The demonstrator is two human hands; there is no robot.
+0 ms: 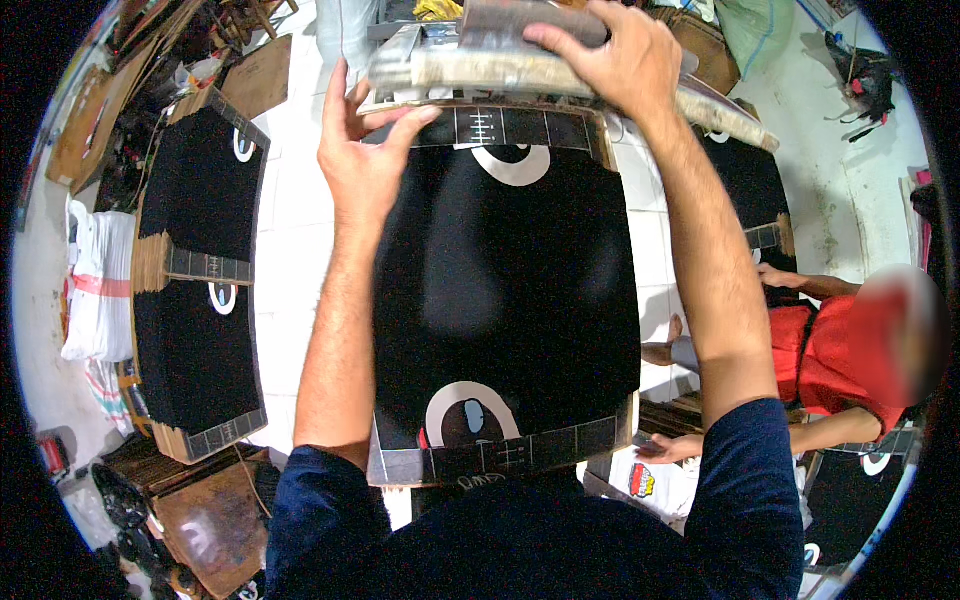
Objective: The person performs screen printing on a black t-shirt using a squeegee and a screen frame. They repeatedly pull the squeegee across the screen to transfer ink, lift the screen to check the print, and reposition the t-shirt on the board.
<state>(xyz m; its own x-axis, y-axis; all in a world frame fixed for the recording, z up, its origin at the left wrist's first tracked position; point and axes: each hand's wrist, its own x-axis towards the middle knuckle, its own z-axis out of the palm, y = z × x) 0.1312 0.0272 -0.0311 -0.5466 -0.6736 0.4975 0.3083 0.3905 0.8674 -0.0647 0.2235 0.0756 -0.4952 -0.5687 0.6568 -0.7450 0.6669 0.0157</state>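
Observation:
A black fabric panel (505,270) lies flat on a board in front of me, with white eye-shaped prints and a dark strip with white lines at both its far and near ends. My left hand (365,150) is at the far left corner of the panel, thumb stretched out and fingers apart, holding nothing I can see. Beyond the panel's far edge, my right hand (630,65) is closed around a brown squeegee (535,22). Just under it is a pale, long-edged frame (480,72), smeared by motion and partly hidden.
Black panels on boards (205,210) line the left side; others (755,185) stand at the right. A person in red (830,345) works close on my right, with hands near those boards. White bags (100,280) and a brown board (215,525) are at the left edge.

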